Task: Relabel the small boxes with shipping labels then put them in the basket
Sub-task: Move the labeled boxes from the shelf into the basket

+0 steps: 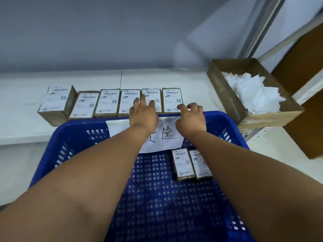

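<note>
Two labelled boxes (182, 163) lie in the basket (70, 130); a row of six (107, 102) waits on the table (21, 102) behind its far rim. Flat-fingered, the left grip (143, 112) rests on one; the right grip (191, 117) curls at the end box (172, 96), hold unclear.

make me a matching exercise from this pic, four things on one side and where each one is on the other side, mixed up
Things
1. two labelled boxes
2. white paper scraps
3. handwritten sheet
4. left hand

Places
a. in the brown carton on the right
b. over the row of boxes on the table
c. on the floor of the blue basket
d. hanging on the basket's far wall

Pairs: 1-c, 2-a, 3-d, 4-b
</note>
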The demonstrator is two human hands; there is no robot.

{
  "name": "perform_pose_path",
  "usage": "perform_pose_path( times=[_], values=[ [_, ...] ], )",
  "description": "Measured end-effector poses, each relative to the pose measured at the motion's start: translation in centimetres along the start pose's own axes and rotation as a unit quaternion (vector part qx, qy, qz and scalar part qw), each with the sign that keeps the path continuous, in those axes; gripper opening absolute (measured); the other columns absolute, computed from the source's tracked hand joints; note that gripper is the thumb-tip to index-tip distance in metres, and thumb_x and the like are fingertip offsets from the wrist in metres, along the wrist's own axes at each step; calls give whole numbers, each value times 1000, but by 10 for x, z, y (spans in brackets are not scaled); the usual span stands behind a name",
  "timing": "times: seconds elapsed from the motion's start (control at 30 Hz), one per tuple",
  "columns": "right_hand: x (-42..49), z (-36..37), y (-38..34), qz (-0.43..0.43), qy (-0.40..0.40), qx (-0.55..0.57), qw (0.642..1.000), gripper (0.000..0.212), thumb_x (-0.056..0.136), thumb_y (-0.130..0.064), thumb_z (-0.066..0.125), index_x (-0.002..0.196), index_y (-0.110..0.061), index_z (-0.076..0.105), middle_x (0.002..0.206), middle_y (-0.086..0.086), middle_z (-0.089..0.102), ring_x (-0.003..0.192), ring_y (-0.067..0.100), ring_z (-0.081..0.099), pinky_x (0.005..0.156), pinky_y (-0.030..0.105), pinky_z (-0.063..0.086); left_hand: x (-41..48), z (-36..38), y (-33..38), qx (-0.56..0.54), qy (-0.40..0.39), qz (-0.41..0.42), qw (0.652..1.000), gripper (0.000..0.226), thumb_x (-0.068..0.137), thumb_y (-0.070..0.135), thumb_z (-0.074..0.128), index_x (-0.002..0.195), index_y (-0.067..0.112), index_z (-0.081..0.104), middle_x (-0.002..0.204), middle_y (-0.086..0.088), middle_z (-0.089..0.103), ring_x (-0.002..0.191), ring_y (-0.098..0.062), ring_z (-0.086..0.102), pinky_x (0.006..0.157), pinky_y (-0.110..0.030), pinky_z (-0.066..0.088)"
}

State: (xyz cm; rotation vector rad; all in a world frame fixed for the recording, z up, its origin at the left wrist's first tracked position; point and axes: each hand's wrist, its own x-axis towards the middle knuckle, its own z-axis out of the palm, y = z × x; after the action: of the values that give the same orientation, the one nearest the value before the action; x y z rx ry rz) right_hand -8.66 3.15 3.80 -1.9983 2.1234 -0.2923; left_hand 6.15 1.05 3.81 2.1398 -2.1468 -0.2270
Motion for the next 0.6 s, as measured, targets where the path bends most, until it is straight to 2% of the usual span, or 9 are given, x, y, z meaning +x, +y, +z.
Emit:
perform_pose_path(
  times=[0.13, 0.23, 0.33, 0.43, 0.6],
  values=[
    [25, -14, -24, -11, -20, -31, 999, 55, 92, -17, 50, 145, -23, 35, 146, 15, 31, 135, 33, 24, 107, 40, 30, 11, -16, -1, -21, -28, -29, 999, 62, 90, 14, 51, 147, 15, 27, 159, -12, -3, 146, -32, -2, 117, -44, 14],
    [40, -17, -35, -17, -20, -39, 999, 53, 94, -22, 50, 145, -24, 36, 147, 14, 31, 136, 32, 23, 106, 39, 30, 23, -15, -6, -16, -27, -31, 999, 62, 90, 14, 50, 147, 14, 26, 159, -14, -1, 146, -33, -1, 117, -43, 15],
    [53, -15, -41, -13, -35, -41, 998, 51, 94, -22, 49, 144, -24, 37, 148, 14, 31, 135, 32, 24, 105, 38, 30, 37, -14, -7, -23, -37, -39, 998, 58, 90, 15, 50, 145, 12, 30, 157, -16, 9, 143, -34, 11, 110, -42, 26],
    [61, -8, -37, -14, -68, -38, 997, 53, 95, -22, 48, 146, -28, 35, 150, 13, 28, 136, 32, 23, 106, 38, 30, 51, -9, -7, -32, -57, -46, 997, 49, 90, 14, 50, 138, 11, 37, 143, -17, 31, 129, -34, 32, 97, -41, 38],
    [71, 11, -26, -63, -131, -38, 989, 52, 101, -26, 40, 150, -40, 28, 163, 4, 6, 146, 35, 4, 114, 47, 22, 68, 8, -7, -71, -96, -71, 990, 51, 92, 14, 50, 140, 12, 35, 139, -16, 33, 128, -34, 32, 96, -43, 42]
  ],
)
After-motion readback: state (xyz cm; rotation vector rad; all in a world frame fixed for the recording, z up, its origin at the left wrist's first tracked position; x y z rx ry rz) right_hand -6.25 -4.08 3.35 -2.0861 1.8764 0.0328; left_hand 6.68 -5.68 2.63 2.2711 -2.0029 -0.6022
